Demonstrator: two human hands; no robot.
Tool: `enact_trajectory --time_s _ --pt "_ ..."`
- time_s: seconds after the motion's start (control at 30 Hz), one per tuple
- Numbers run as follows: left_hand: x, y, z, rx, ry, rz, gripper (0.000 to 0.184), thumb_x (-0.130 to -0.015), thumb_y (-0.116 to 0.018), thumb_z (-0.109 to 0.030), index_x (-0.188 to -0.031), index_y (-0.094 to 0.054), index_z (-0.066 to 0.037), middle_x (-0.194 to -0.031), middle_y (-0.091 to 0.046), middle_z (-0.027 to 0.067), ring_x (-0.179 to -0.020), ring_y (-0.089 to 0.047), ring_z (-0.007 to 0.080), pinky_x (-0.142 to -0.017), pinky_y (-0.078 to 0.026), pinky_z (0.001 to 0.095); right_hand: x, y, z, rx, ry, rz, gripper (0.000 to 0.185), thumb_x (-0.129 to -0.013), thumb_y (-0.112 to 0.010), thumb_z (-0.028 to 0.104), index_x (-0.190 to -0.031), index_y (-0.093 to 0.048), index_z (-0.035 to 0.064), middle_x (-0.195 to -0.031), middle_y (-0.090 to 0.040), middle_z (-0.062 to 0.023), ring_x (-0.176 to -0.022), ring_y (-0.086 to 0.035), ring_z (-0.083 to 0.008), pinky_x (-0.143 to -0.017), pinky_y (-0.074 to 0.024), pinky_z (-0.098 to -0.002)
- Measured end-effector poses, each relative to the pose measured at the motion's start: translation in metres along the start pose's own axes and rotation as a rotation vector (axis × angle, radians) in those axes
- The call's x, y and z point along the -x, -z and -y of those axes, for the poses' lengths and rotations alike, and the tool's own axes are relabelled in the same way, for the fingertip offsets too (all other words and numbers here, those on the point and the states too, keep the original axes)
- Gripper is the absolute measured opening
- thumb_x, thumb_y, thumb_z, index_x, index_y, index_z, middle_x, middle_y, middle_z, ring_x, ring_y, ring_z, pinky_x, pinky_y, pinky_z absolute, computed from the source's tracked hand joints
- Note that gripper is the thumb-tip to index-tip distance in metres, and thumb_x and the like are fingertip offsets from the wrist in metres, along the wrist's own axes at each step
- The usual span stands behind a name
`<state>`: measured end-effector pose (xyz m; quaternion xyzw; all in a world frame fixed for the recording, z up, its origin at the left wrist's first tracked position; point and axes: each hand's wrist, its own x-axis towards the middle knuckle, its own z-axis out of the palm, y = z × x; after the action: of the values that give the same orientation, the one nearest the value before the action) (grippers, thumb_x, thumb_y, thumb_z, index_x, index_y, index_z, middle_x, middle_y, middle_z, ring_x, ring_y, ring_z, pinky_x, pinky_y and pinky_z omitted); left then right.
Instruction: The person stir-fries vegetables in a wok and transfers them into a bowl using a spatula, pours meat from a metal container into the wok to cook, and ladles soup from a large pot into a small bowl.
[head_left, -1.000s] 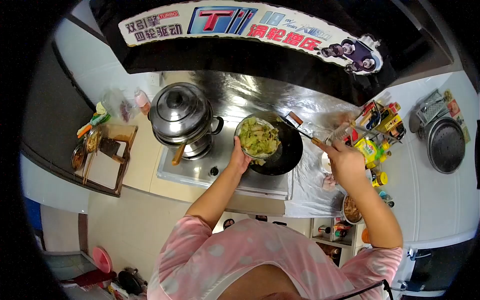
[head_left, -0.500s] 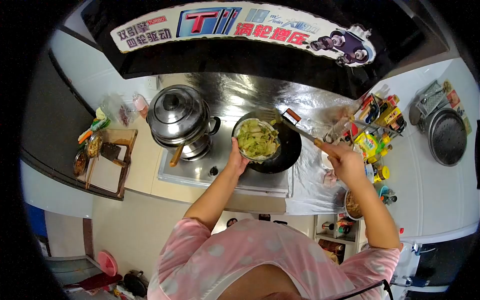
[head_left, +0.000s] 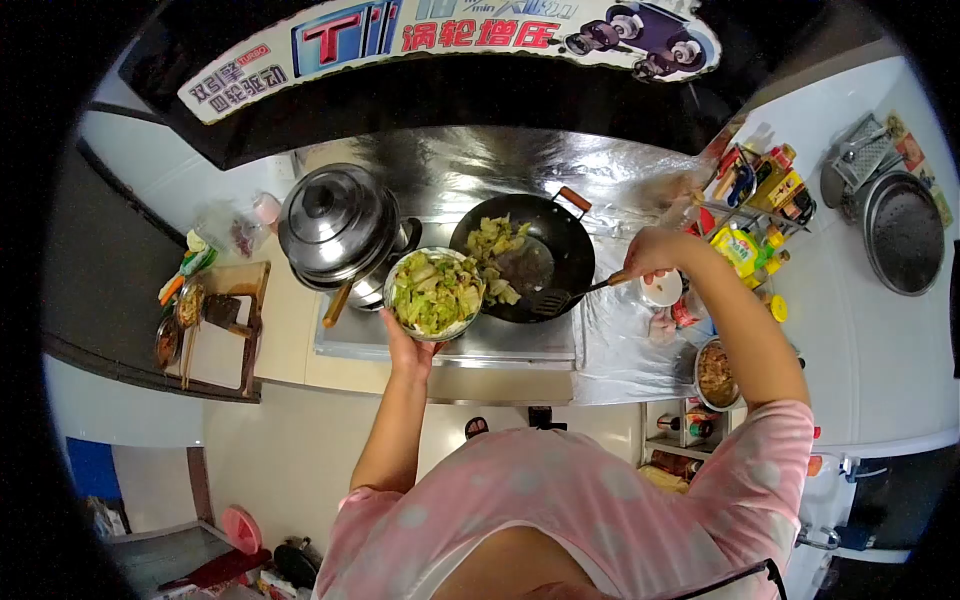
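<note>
My left hand [head_left: 408, 352] grips the rim and underside of a bowl [head_left: 447, 334] heaped with chopped green cabbage [head_left: 430, 290]. The bowl is held up at the left edge of a dark wok [head_left: 572, 250]. More cooked cabbage [head_left: 497, 240] lies in the wok's left half, beside a wet patch at the bottom. My right hand [head_left: 655, 256] is closed around the wooden handle of a slotted spatula [head_left: 550, 300]. Its dark blade rests low inside the wok, on the near right side.
A lidded steel steamer pot [head_left: 335, 220] stands left of the wok, near a wooden handle [head_left: 338, 303]. Seasoning bottles [head_left: 740, 250] crowd a rack at the right. A bowl of brown food [head_left: 716, 372] sits below them. At the far left is a cutting board [head_left: 212, 350].
The bowl has moved left and toward me, away from over the wok. The spatula has come down from above the wok's far side into it. More cabbage shows in the wok.
</note>
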<state>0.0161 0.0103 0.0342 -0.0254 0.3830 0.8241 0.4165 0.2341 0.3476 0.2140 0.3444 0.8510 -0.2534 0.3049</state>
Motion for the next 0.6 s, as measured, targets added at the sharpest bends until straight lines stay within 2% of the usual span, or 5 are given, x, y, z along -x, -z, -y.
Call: enact_trajectory --time_s 0.07,0.17,0.23,0.4,0.6 --pt "0.007 0.008 0.000 0.013 -0.012 -0.028 0.076 -0.086 -0.023 -0.069 -0.138 -0.028 -0.013 -0.137 -0.040 0.0108 -0.119 -0.047 0.0286 -0.089 -0.047 0.0443 -0.010 0.001 0.009 0.065 0.005 0.085 0.042 -0.066 -0.073 0.043 -0.083 -0.068 0.0044 -0.059 -0.061 -0.0045 -0.049 -0.055 -0.0112 -0.042 -0.0398 -0.0261" --pt "0.013 0.021 0.001 0.005 -0.035 -0.071 0.077 -0.086 -0.022 -0.069 -0.139 -0.027 -0.014 -0.138 -0.038 0.0101 -0.121 -0.045 0.0290 -0.090 -0.046 0.0448 -0.003 -0.030 0.023 -0.004 0.148 -0.011 0.054 -0.069 -0.065 0.059 -0.075 -0.067 0.0047 -0.059 -0.062 -0.0073 -0.049 -0.058 -0.0141 -0.048 -0.0465 -0.0305" --pt "0.017 0.023 0.002 0.049 -0.065 -0.090 0.075 -0.087 -0.024 -0.067 -0.136 -0.031 -0.011 -0.133 -0.043 0.0092 -0.116 -0.049 0.0250 -0.086 -0.049 0.0371 -0.014 -0.077 0.019 -0.182 0.086 -0.076 0.055 -0.074 -0.061 0.059 -0.083 -0.066 0.0051 -0.063 -0.063 -0.0084 -0.054 -0.061 -0.0179 -0.054 -0.0485 -0.0327" --pt "0.023 0.033 -0.001 -0.028 -0.030 -0.056 0.074 -0.087 -0.026 -0.066 -0.135 -0.033 -0.010 -0.131 -0.046 0.0079 -0.111 -0.052 0.0214 -0.083 -0.049 0.0321 -0.052 -0.176 0.017 -0.394 0.198 -0.422 0.024 -0.079 -0.063 0.021 -0.097 -0.062 0.0047 -0.079 -0.065 -0.0187 -0.070 -0.063 -0.0324 -0.064 -0.0496 -0.0378" --pt "0.025 0.009 -0.001 0.006 -0.055 -0.116 0.073 -0.087 -0.029 -0.065 -0.135 -0.032 -0.011 -0.131 -0.046 0.0067 -0.113 -0.051 0.0204 -0.085 -0.048 0.0323 -0.093 -0.209 0.016 -0.644 0.135 -0.625 0.032 -0.079 -0.065 0.020 -0.108 -0.061 0.0051 -0.082 -0.066 -0.0153 -0.070 -0.063 -0.0261 -0.064 -0.0487 -0.0348"
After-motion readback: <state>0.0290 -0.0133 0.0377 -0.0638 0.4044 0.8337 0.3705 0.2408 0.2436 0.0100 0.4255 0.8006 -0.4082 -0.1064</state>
